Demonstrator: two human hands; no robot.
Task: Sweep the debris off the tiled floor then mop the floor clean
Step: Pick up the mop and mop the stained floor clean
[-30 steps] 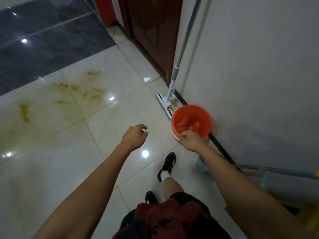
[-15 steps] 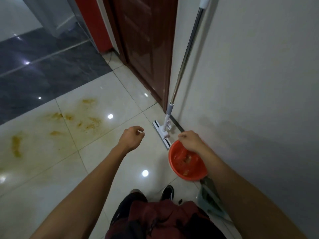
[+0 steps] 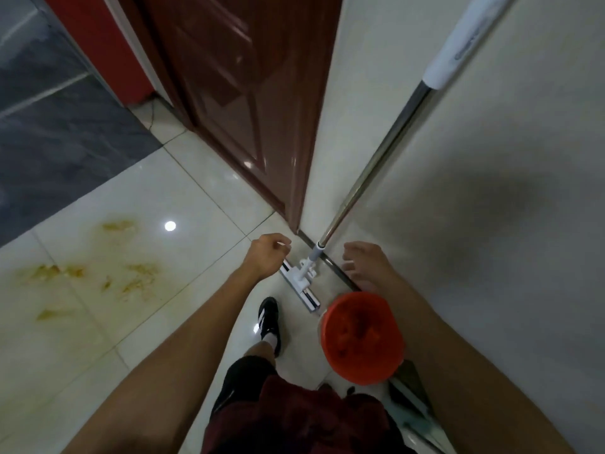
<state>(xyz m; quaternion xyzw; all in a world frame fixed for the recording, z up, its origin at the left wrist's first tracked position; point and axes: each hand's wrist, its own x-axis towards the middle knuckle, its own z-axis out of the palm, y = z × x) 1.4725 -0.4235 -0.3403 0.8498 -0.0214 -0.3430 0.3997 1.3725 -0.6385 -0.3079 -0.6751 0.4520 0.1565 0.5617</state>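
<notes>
Mop: the mop (image 3: 376, 165) leans on the wall (image 3: 491, 224) ahead of you, its flat head (image 3: 299, 285) on the tiled floor (image 3: 147, 322) between your hands.
Long axis: the shaft runs from the head up and to your right, along the wall.
Left hand: your left hand (image 3: 265, 255) hangs loosely curled and holds nothing, just beside the head.
Right hand: your right hand (image 3: 363, 262) is spread and bare, close to the shaft's lower end.
Nearer hand: the right, by my reading; the shaft rises on its side.
Bucket: the orange bucket (image 3: 361, 337) stands below your right forearm, at the wall's foot.
Stains: yellow-brown stains (image 3: 98, 273) lie well to your left, not yet mopped.
</notes>
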